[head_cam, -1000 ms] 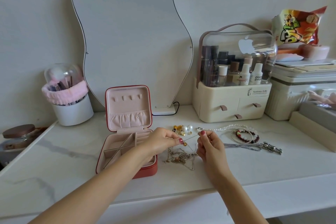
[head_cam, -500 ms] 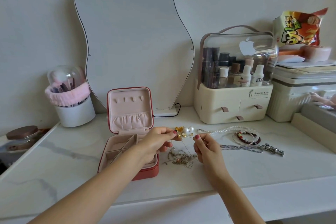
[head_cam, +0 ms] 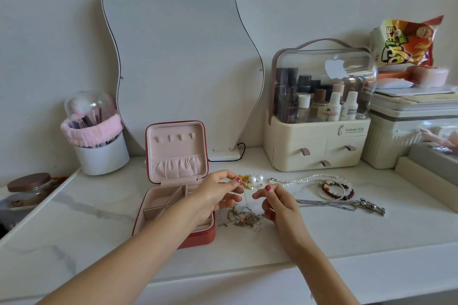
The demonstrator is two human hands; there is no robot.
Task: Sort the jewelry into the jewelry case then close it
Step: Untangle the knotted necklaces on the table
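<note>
The fingers (head_cam: 236,182) of the left hand (head_cam: 218,193) pinched a thin gold chain (head_cam: 245,197), and the fingers (head_cam: 269,189) of the right hand (head_cam: 278,205) pinched the same chain just beside them, both hands held above the counter (head_cam: 347,235). The chain hung down from the fingers to one tangled heap of chains (head_cam: 244,221) lying on the counter just right of the jewelry case (head_cam: 174,188). That one case stood open, its lid upright and its pink tray split into several compartments; the left forearm crossed over its right side and hid part of the tray. Farther right of the case lay two pearl earrings (head_cam: 255,178) beside some small gold pieces, one pearl necklace (head_cam: 304,179), a cluster of beaded bracelets (head_cam: 334,189) whose count I could not tell, and one silver chain (head_cam: 329,204) with a clasp. Behind the case stood one wavy mirror (head_cam: 178,57). Left of the case stood one white brush pot (head_cam: 102,153) wrapped in a pink band. Right of the mirror stood one cream cosmetics box (head_cam: 314,146) with three drawers, and one snack bag (head_cam: 406,42) beyond it.
</note>
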